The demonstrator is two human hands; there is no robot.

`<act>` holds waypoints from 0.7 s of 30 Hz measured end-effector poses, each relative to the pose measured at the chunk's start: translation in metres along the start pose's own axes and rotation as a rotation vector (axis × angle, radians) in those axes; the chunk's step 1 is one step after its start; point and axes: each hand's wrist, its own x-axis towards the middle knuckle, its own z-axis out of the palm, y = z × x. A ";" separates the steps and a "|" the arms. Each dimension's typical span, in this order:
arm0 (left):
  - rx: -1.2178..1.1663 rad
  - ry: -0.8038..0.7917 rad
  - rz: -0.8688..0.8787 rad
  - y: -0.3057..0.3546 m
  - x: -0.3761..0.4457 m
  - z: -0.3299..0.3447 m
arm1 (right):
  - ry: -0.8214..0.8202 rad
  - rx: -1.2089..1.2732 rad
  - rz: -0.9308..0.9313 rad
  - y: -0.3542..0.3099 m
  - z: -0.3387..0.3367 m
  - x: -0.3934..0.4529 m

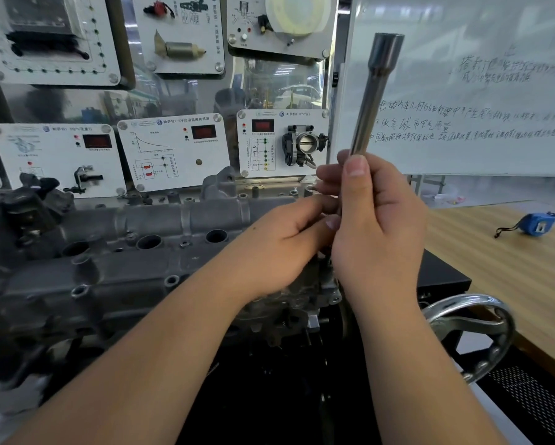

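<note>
Head view, the only feed I am getting: the right hand point(375, 226) is gripping the lower part of a long steel socket tube point(376, 97), thumb lying up along the shaft and fingers wrapping round it. The tube is standing nearly upright in front of the whiteboard point(494, 43), its long axis leaning a little to the right, with the wider open socket end at the top and well above the grip. The left hand point(282, 245) is reaching in from the left, thumb and fingers curling towards the tube's lower end just beside the right palm. That end is hiding behind the right hand, so I cannot tell whether the left hand is pinching it or something fitted to it. Both hands are hovering over the right end of the grey cylinder head point(141, 252), and the nearest round plug well point(216, 236) is sitting down and to the left of the grip, closer to the left hand. For reading matter, I am making out a Volkswagen roundel and a printed Chinese heading on the throttle body panel point(282, 142), too small to read. The whiteboard is carrying faint handwritten Chinese lines that I cannot read either. A blue tape measure point(536, 223) is lying on the wooden table point(510, 277) to the right, well apart from the hands.
</note>
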 end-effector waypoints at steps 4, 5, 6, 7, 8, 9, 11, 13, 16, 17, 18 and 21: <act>0.040 0.011 0.004 0.001 0.001 0.002 | -0.017 0.065 0.025 0.001 0.001 0.000; 0.045 0.011 0.004 0.001 0.001 0.002 | -0.017 0.083 0.033 0.001 0.001 0.000; 0.048 0.012 0.006 0.002 0.001 0.002 | -0.009 0.093 0.034 0.003 0.002 -0.001; 0.048 0.014 0.008 0.001 0.001 0.002 | 0.000 0.098 0.032 0.003 0.002 -0.001; 0.045 0.016 0.008 0.001 0.001 0.002 | 0.011 0.092 0.026 0.004 0.002 -0.002; 0.038 0.016 0.006 0.001 0.001 0.001 | 0.017 0.076 0.016 0.004 0.002 -0.002; 0.023 0.007 -0.002 0.001 0.000 0.001 | 0.014 0.034 -0.008 0.004 0.003 -0.002; 0.019 0.007 -0.010 0.002 -0.001 0.000 | 0.002 0.011 -0.009 0.005 0.004 -0.001; 0.037 0.022 -0.003 0.002 0.000 0.001 | 0.005 0.010 0.003 0.005 0.004 0.000; 0.045 0.027 0.001 0.002 0.000 0.002 | 0.005 0.022 0.009 0.005 0.003 0.001; 0.050 0.031 0.003 0.002 0.000 0.003 | 0.003 0.032 0.012 0.005 0.003 0.002; 0.069 0.023 -0.007 0.003 0.002 0.003 | -0.010 0.095 0.026 0.005 0.002 0.002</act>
